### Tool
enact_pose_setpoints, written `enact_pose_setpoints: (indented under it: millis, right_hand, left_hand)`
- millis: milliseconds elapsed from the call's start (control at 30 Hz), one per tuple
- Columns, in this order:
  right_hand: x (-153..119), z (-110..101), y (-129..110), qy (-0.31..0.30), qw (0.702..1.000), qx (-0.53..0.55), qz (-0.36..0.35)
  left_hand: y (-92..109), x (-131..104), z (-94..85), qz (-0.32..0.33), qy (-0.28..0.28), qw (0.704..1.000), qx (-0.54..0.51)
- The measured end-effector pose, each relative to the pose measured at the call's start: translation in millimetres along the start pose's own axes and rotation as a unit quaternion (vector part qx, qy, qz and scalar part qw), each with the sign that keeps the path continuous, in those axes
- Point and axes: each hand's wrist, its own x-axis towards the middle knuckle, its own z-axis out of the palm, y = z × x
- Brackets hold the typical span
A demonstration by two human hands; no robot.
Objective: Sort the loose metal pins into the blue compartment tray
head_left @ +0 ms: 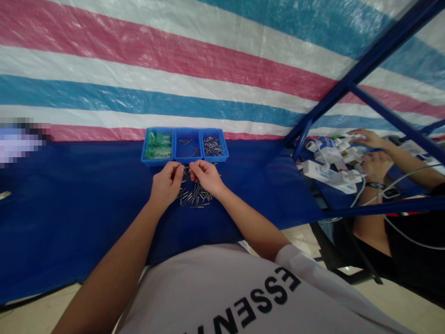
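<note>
My left hand and my right hand meet over a loose pile of thin metal rods on the blue table. Both are closed in a pinch, fingertips facing each other. A slim metal rod seems to span the small gap between them; its ends are hidden by my fingers. Just beyond stands a blue three-part tray. Its left compartment holds green translucent pieces, the middle one a few metal rods, and the right one many more rods.
The blue table stretches left, with a pixelated patch at its far left. Blue metal frame bars rise on the right. Past them, another person's hands work among white devices and cables. A striped sheet hangs behind.
</note>
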Motion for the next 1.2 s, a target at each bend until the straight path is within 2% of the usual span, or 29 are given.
enact_pose_setpoints:
  millis: [400,1200]
  right_hand:
    - [2.5,0.2,4.5,-0.003,1.000,0.016,0.013]
    - [2.0,-0.5,3.4,0.006,1.000,0.030,-0.005]
  left_hand:
    - [-3.1,0.5,1.3,-0.007,-0.009,1.000,-0.011]
    - [-0.2,0.7,0.0,-0.006,-0.015,1.000,0.003]
